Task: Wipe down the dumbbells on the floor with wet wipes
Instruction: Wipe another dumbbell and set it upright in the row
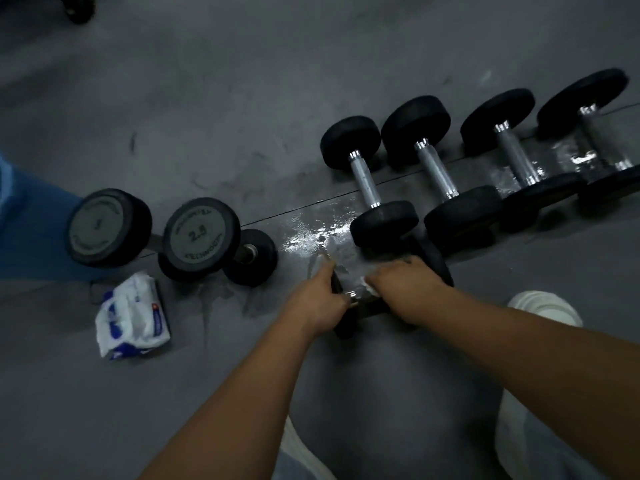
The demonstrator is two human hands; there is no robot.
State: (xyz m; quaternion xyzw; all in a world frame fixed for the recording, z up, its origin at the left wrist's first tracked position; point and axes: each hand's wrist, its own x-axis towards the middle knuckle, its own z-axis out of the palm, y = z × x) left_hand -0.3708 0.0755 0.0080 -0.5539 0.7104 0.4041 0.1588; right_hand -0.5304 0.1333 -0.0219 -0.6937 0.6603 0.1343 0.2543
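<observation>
Small black dumbbell [437, 265] down on the grey floor [346, 81], at the near-left end of the row, handle mostly hidden under both hands. Left hand [322, 299] at the dumbbell's near-left end, fingers [329, 271] curled round it. Right hand [405, 285] over the handle, curled down onto a white wet wipe [367, 287], only a crumpled corner showing. Shiny wet patch [311, 233] on the floor just beyond the hands.

Behind: row of four dumbbells [437, 171], black heads, chrome handles, lying side by side. To the left: two larger dumbbells standing on end, one marked 2.5 [201, 233], the other [107, 226] just beside it; a smaller one [249, 256] lying against them. Wet wipes pack [133, 317], white and blue, near those. White shoe [545, 308] just right of the right forearm.
</observation>
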